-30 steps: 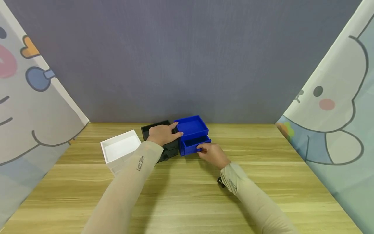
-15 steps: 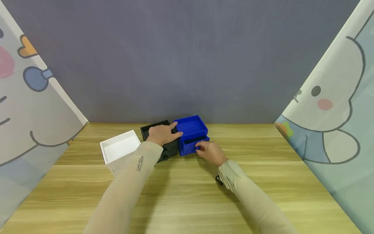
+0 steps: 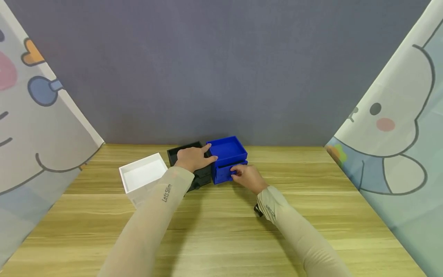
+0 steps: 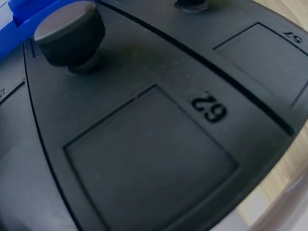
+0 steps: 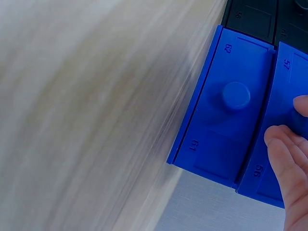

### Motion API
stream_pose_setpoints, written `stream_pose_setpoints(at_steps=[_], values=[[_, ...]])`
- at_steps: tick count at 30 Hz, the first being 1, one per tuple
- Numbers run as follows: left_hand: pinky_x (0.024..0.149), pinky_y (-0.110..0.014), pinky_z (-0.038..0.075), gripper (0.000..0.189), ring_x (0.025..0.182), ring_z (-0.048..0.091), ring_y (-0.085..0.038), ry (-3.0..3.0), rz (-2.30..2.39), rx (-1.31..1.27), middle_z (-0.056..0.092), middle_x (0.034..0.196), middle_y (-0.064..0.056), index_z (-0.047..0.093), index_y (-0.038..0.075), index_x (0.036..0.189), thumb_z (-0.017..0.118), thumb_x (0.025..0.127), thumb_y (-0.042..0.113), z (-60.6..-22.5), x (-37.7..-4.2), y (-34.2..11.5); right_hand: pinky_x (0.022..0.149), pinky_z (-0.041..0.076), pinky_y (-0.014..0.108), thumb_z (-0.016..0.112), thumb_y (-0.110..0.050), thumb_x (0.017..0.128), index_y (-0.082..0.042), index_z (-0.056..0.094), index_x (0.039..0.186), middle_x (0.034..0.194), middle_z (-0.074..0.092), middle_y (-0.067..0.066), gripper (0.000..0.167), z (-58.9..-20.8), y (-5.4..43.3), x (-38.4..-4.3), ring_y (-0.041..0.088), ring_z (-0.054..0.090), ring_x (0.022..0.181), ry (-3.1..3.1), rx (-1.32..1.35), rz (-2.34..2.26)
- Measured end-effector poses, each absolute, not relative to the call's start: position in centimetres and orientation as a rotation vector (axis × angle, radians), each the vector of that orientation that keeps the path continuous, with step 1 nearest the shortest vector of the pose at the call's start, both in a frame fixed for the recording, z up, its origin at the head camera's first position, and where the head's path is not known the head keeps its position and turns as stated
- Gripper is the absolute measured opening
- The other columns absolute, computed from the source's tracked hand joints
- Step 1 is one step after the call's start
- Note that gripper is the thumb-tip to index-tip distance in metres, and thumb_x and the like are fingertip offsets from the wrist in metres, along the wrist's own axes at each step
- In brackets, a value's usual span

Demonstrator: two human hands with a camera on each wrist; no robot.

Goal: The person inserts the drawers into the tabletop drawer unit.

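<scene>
A small blue drawer box [image 3: 226, 149] with a shallow tray top stands against a black drawer box [image 3: 184, 150]. My right hand [image 3: 248, 178] pinches the knob [image 5: 299, 121] of the blue box's upper drawer [image 5: 273, 159], which stands out slightly from the box. Below it, the lower drawer [image 5: 221, 120] has its own round knob [image 5: 236, 96]. My left hand [image 3: 192, 159] lies over the black box, thumb and forefinger stretched out to the blue box's left edge. The left wrist view shows the black drawer front [image 4: 149, 154] marked 62, with its knob [image 4: 72, 36].
A white box [image 3: 143, 174] with a tray top stands left of the black one, partly behind my left sleeve. All the boxes are on a wood-grain table [image 3: 221, 238]. A grey wall [image 3: 221, 69] rises right behind them, with cartoon-printed sheets at both sides.
The blue upper drawer has slid inward, almost into its box. My right hand has moved a little left and away from me with it, while the left hand has stayed in place.
</scene>
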State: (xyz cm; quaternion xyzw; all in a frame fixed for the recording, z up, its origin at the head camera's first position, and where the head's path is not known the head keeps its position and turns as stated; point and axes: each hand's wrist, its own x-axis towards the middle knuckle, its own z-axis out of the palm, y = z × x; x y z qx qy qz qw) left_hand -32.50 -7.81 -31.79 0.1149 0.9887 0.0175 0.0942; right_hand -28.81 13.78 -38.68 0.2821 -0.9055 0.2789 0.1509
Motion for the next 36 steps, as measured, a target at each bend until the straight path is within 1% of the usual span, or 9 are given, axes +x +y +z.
stream_pose_setpoints(at_steps=[4,18,23,28,32,34,36], values=[[0.044,-0.029,0.020,0.076,0.040,0.018,-0.011,2.933,0.055,0.345,0.034,0.047,0.002,0.020,0.035,0.153,0.031,0.089,0.074,-31.7,-32.4,-7.8,0.061,0.052,0.024,0.074,0.000,0.078,0.003,0.071,0.090,0.083,0.072,0.014,0.013,-38.7,13.7,-29.1,0.019,0.068,0.067,-2.592,0.813,0.802],[0.044,-0.029,0.020,0.075,0.041,0.020,-0.011,2.934,0.053,0.325,0.034,0.048,0.002,0.020,0.035,0.153,0.031,0.090,0.073,-32.0,-32.3,-8.1,0.060,0.052,0.025,0.075,0.001,0.077,0.004,0.071,0.090,0.082,0.072,0.014,0.014,-38.8,13.1,-29.4,0.020,0.068,0.065,-2.576,0.821,0.804],[0.044,-0.029,0.020,0.075,0.041,0.020,-0.011,2.936,0.044,0.322,0.034,0.048,0.002,0.020,0.035,0.153,0.030,0.090,0.073,-31.8,-32.4,-8.3,0.061,0.053,0.028,0.074,0.000,0.078,0.003,0.071,0.091,0.082,0.071,0.013,0.013,-38.9,12.6,-29.9,0.020,0.068,0.066,-2.580,0.781,0.815],[0.043,-0.029,0.020,0.075,0.040,0.019,-0.011,2.952,0.030,0.324,0.034,0.048,0.002,0.021,0.034,0.153,0.031,0.090,0.074,-32.3,-32.4,-8.3,0.061,0.053,0.027,0.074,-0.001,0.080,0.002,0.071,0.093,0.083,0.072,0.012,0.013,-39.2,12.6,-29.8,0.019,0.068,0.066,-2.607,0.765,0.838],[0.044,-0.028,0.019,0.075,0.040,0.017,-0.011,2.958,-0.112,0.357,0.031,0.046,0.002,0.022,0.034,0.153,0.028,0.090,0.074,-32.5,-32.3,-7.7,0.061,0.052,0.024,0.071,-0.003,0.083,0.002,0.072,0.103,0.087,0.072,0.012,0.021,-39.4,13.6,-29.4,0.015,0.067,0.068,-2.662,0.833,0.872],[0.045,-0.028,0.019,0.073,0.040,0.015,-0.011,2.969,-0.196,0.384,0.030,0.046,0.002,0.023,0.034,0.153,0.027,0.091,0.073,-32.1,-32.2,-7.5,0.060,0.051,0.024,0.071,-0.004,0.084,0.002,0.070,0.110,0.086,0.072,0.010,0.027,-39.4,14.4,-29.2,0.014,0.066,0.067,-2.696,0.903,0.897],[0.045,-0.028,0.017,0.072,0.040,0.013,-0.011,2.994,-0.228,0.430,0.027,0.045,0.003,0.026,0.033,0.152,0.029,0.091,0.072,-31.7,-31.9,-7.5,0.059,0.048,0.021,0.070,-0.007,0.085,0.002,0.067,0.118,0.085,0.072,0.008,0.034,-38.9,15.5,-28.9,0.012,0.065,0.067,-2.751,0.969,0.900]])
